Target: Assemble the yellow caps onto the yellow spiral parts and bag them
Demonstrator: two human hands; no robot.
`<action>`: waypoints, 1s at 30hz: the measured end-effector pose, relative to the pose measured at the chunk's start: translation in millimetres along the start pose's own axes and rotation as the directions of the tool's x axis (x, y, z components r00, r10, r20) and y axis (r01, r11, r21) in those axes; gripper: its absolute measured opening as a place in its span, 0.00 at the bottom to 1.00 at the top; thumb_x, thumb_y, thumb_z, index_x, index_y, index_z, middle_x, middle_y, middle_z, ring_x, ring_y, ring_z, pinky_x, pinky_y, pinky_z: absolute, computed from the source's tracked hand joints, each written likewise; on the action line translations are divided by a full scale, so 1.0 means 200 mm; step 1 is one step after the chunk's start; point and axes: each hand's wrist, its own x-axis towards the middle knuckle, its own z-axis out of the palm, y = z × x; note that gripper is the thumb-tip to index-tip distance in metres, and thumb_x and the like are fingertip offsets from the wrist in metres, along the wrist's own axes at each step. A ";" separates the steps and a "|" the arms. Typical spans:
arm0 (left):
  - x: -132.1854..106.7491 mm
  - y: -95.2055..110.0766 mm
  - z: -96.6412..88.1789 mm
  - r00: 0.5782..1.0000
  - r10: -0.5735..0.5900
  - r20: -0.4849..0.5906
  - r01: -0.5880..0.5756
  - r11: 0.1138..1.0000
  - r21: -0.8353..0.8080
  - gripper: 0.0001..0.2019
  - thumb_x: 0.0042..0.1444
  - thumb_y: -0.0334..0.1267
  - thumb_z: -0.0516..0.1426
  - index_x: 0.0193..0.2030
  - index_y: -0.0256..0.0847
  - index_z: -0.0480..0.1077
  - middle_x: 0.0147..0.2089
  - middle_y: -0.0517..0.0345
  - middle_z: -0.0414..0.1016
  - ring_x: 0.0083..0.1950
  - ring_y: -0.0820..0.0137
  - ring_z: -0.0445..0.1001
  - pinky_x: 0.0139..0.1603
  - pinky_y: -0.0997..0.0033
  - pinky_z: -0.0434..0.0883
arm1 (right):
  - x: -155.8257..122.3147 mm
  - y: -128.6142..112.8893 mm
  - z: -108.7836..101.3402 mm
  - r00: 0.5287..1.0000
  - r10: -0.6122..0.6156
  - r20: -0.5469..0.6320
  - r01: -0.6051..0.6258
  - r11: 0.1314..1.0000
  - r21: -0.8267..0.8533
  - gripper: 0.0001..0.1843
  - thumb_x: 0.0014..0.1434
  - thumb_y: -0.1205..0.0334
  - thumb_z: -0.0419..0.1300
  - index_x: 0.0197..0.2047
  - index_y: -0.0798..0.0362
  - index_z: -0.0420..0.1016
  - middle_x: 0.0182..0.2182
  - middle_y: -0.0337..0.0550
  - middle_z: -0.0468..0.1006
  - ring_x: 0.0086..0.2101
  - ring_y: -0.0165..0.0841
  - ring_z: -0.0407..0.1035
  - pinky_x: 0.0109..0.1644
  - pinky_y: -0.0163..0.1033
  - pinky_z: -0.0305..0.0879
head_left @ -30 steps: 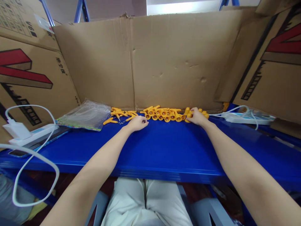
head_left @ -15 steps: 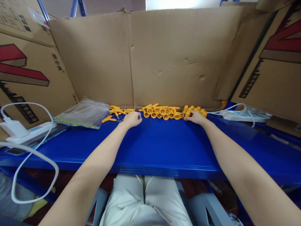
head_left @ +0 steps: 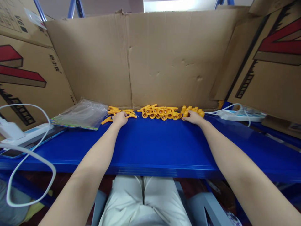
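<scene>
The scene is evenly and brightly lit; an overexposed strip is seen top centre, edges are bent by wide-angle distortion

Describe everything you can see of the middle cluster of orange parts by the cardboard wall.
The middle cluster is a tight row of small orange pieces, glossy like moulded plastic. Most show a round cup end with a dark hollow facing the camera and a thin stem angled back. They lie jumbled, touching one another, on the blue table at the foot of the cardboard wall. The right hand sits at its right end; contact is unclear.
</scene>
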 end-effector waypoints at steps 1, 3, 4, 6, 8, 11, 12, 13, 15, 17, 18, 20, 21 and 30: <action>0.00 0.00 0.00 1.000 -0.005 -0.017 0.005 1.000 -0.020 0.09 0.48 0.33 0.57 0.38 0.42 0.72 0.45 0.45 0.76 0.52 0.50 0.69 0.53 0.48 0.61 | 0.00 0.00 0.00 1.000 0.003 0.001 -0.003 1.000 -0.005 0.19 0.52 0.56 0.58 0.45 0.56 0.70 0.41 0.55 0.75 0.42 0.47 0.69 0.45 0.44 0.62; 0.00 0.01 -0.02 0.998 -0.010 -0.055 0.007 0.999 -0.054 0.09 0.49 0.34 0.56 0.38 0.42 0.71 0.43 0.47 0.77 0.50 0.53 0.71 0.51 0.51 0.63 | 0.00 0.00 0.00 1.000 0.004 0.003 -0.004 1.000 -0.012 0.19 0.52 0.56 0.59 0.45 0.57 0.70 0.42 0.56 0.75 0.42 0.47 0.69 0.45 0.44 0.62; 0.00 0.02 -0.02 0.997 -0.007 -0.076 0.002 0.997 -0.072 0.09 0.49 0.34 0.56 0.38 0.42 0.71 0.42 0.48 0.77 0.49 0.54 0.71 0.50 0.54 0.64 | 0.00 0.00 0.00 1.000 0.003 0.002 -0.003 1.000 -0.013 0.19 0.52 0.56 0.59 0.45 0.57 0.70 0.42 0.56 0.75 0.42 0.47 0.69 0.45 0.44 0.62; -0.01 0.02 -0.03 0.994 0.006 -0.113 -0.020 0.993 -0.117 0.09 0.49 0.34 0.56 0.39 0.43 0.71 0.42 0.49 0.77 0.47 0.57 0.72 0.48 0.60 0.66 | 0.00 0.00 0.00 1.000 0.000 -0.001 0.000 1.000 -0.014 0.19 0.51 0.56 0.59 0.45 0.56 0.70 0.42 0.55 0.75 0.42 0.46 0.69 0.45 0.44 0.62; -0.01 0.02 -0.03 0.990 0.015 -0.142 -0.039 0.986 -0.165 0.10 0.48 0.33 0.57 0.39 0.43 0.71 0.42 0.50 0.77 0.46 0.60 0.73 0.48 0.63 0.66 | 0.01 0.00 0.00 1.000 0.003 0.001 -0.003 1.000 -0.019 0.19 0.51 0.56 0.59 0.45 0.56 0.70 0.41 0.54 0.75 0.42 0.46 0.69 0.45 0.44 0.62; 0.01 0.00 -0.02 0.984 0.018 -0.176 -0.061 0.969 -0.240 0.08 0.48 0.33 0.58 0.37 0.42 0.71 0.40 0.52 0.76 0.45 0.62 0.73 0.48 0.65 0.66 | 0.01 0.01 0.00 1.000 0.009 0.009 -0.009 1.000 -0.022 0.19 0.52 0.55 0.59 0.45 0.58 0.70 0.41 0.56 0.75 0.42 0.46 0.69 0.45 0.43 0.62; 0.01 -0.01 -0.01 0.983 0.016 -0.185 -0.067 0.959 -0.274 0.07 0.48 0.33 0.58 0.37 0.42 0.71 0.39 0.53 0.76 0.44 0.63 0.73 0.47 0.65 0.67 | 0.01 0.01 0.01 1.000 0.007 0.010 -0.007 1.000 -0.022 0.20 0.52 0.55 0.59 0.45 0.58 0.70 0.41 0.56 0.75 0.42 0.45 0.69 0.45 0.43 0.62; 0.02 -0.01 -0.01 0.982 0.010 -0.191 -0.071 0.947 -0.313 0.07 0.48 0.33 0.59 0.36 0.41 0.71 0.37 0.53 0.76 0.43 0.64 0.74 0.47 0.66 0.67 | 0.02 0.01 0.01 1.000 0.005 0.009 -0.005 1.000 -0.021 0.20 0.52 0.55 0.59 0.45 0.58 0.70 0.41 0.56 0.75 0.42 0.45 0.69 0.45 0.43 0.62; 0.03 -0.02 0.01 0.983 -0.020 -0.182 -0.057 0.912 -0.407 0.06 0.47 0.32 0.59 0.35 0.40 0.70 0.33 0.56 0.74 0.38 0.67 0.74 0.44 0.67 0.68 | 0.02 0.02 0.01 1.000 0.001 0.007 -0.001 1.000 -0.019 0.19 0.52 0.55 0.59 0.44 0.57 0.70 0.42 0.55 0.75 0.42 0.45 0.69 0.44 0.43 0.62; 0.04 -0.02 0.01 0.986 -0.093 -0.135 0.008 0.849 -0.528 0.06 0.48 0.31 0.59 0.35 0.38 0.70 0.29 0.59 0.72 0.30 0.71 0.72 0.39 0.68 0.70 | 0.02 0.03 0.02 1.000 0.000 0.002 0.000 1.000 -0.015 0.19 0.52 0.54 0.59 0.44 0.57 0.70 0.42 0.55 0.75 0.42 0.45 0.69 0.44 0.42 0.62; 0.05 -0.02 0.01 0.986 -0.136 -0.101 0.050 0.803 -0.594 0.06 0.48 0.31 0.58 0.35 0.38 0.69 0.27 0.61 0.71 0.26 0.73 0.70 0.36 0.68 0.70 | 0.02 0.03 0.02 1.000 0.000 -0.001 0.000 1.000 -0.013 0.19 0.51 0.54 0.59 0.44 0.57 0.70 0.42 0.55 0.75 0.42 0.45 0.69 0.44 0.42 0.62; 0.05 -0.01 0.01 0.979 -0.199 -0.038 0.117 0.707 -0.697 0.07 0.49 0.30 0.58 0.37 0.37 0.68 0.25 0.63 0.69 0.20 0.76 0.67 0.30 0.70 0.70 | 0.02 0.03 0.02 1.000 0.001 -0.005 -0.001 1.000 -0.015 0.19 0.51 0.54 0.59 0.44 0.57 0.70 0.42 0.55 0.75 0.41 0.45 0.69 0.44 0.42 0.62; 0.05 0.00 0.01 0.975 -0.220 -0.012 0.140 0.662 -0.736 0.08 0.50 0.29 0.57 0.38 0.37 0.67 0.25 0.64 0.69 0.19 0.77 0.67 0.29 0.71 0.70 | 0.02 0.03 0.02 1.000 0.003 -0.005 -0.003 1.000 -0.019 0.19 0.51 0.54 0.59 0.44 0.56 0.70 0.41 0.55 0.75 0.41 0.45 0.70 0.44 0.42 0.62; 0.03 0.04 -0.04 0.932 -0.352 0.091 0.233 0.387 -0.892 0.10 0.55 0.26 0.55 0.45 0.34 0.63 0.24 0.64 0.69 0.18 0.78 0.69 0.28 0.75 0.71 | 0.02 0.02 0.01 1.000 0.006 0.000 -0.006 0.999 -0.043 0.20 0.51 0.54 0.59 0.44 0.57 0.70 0.42 0.55 0.75 0.42 0.46 0.69 0.45 0.43 0.62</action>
